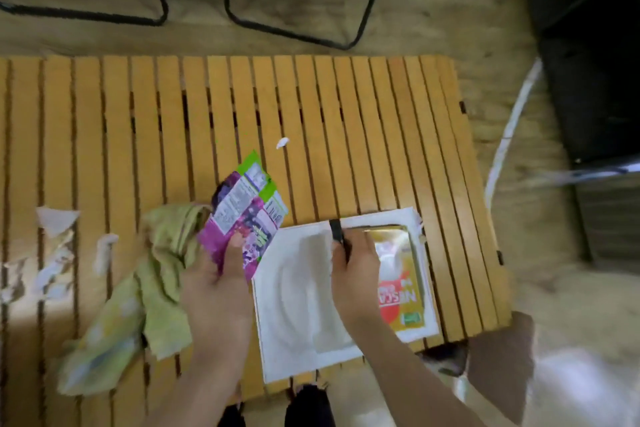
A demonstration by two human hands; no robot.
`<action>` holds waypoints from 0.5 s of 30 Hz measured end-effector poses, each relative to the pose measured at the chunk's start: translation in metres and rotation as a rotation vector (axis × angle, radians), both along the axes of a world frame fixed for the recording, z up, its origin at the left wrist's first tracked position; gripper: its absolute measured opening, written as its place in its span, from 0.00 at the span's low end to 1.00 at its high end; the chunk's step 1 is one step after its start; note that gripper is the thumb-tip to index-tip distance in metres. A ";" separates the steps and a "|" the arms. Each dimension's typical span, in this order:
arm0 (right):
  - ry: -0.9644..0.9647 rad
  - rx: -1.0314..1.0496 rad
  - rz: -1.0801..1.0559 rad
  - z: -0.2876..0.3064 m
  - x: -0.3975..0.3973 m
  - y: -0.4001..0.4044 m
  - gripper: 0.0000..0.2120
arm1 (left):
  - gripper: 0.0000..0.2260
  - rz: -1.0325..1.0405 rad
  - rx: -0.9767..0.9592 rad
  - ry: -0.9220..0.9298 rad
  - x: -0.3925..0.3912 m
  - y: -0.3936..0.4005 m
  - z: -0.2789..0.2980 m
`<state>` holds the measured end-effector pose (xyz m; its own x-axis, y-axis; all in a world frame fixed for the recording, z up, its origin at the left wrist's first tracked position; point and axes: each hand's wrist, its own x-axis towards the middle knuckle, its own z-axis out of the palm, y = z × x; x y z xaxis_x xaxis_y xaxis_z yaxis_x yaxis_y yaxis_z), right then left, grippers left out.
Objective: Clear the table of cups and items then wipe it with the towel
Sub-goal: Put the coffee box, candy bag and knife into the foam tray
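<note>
My left hand point(216, 291) grips purple and green packets point(247, 208), fanned out above the slatted wooden table point(311, 104). Beside that hand, to its left, lies a crumpled yellow-green towel point(138, 291). My right hand point(356, 274) pinches a small black object point(336, 230) over a white foam tray point(294, 302) at the table's near edge. A gold sachet with red lettering point(405, 281) lies on the tray's right side, partly under my right hand.
Torn white paper scraps point(57, 220) litter the table's left part, and one small scrap point(282, 142) lies mid-table. Black metal chair legs point(298, 21) stand on the floor beyond the far edge. A black bin point(588, 45) and a white cable point(512, 128) are at the right.
</note>
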<state>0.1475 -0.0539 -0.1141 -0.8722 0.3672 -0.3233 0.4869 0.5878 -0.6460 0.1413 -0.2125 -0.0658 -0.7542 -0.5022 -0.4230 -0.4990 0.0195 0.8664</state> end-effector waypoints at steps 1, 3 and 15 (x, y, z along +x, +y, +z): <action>-0.004 0.029 0.029 0.000 0.008 0.002 0.10 | 0.06 -0.014 0.005 -0.028 0.013 0.009 -0.003; -0.030 0.049 0.059 -0.001 0.020 0.002 0.13 | 0.06 -0.031 0.030 -0.091 0.039 0.022 -0.010; -0.273 0.186 0.273 0.003 0.029 -0.001 0.06 | 0.05 0.113 -0.058 -0.129 0.079 0.044 -0.037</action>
